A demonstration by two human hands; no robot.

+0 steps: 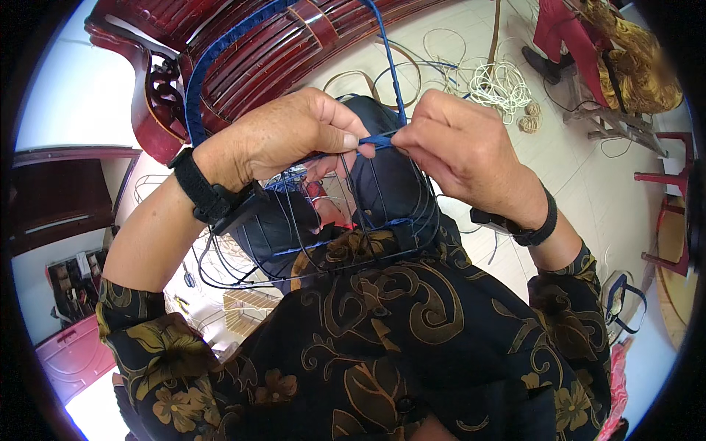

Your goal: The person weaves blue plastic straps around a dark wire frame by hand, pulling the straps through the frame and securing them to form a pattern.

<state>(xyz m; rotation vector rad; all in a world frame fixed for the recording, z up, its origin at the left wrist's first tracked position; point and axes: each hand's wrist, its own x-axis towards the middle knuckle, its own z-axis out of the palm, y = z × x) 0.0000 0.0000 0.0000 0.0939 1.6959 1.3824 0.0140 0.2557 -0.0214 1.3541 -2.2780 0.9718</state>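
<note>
A black wire basket frame rests across my lap, its tall handle wrapped in blue strip. My left hand is closed on the frame's rim, thumb and fingers pinching a blue-wrapped stretch. Just to its right, my right hand pinches the blue strip against or beside the same rim; its fingertips hide the exact contact. More blue strip runs along the lower wires near my shirt. Between the wires, part of the basket's inside shows, with a bundle of blue strands below my left wrist.
A dark red slatted wooden bench stands ahead. Coils of pale cord and a small twine ball lie on the tiled floor. Another person's red-clad leg is at far right, near a low wooden stool. A compartment box is at left.
</note>
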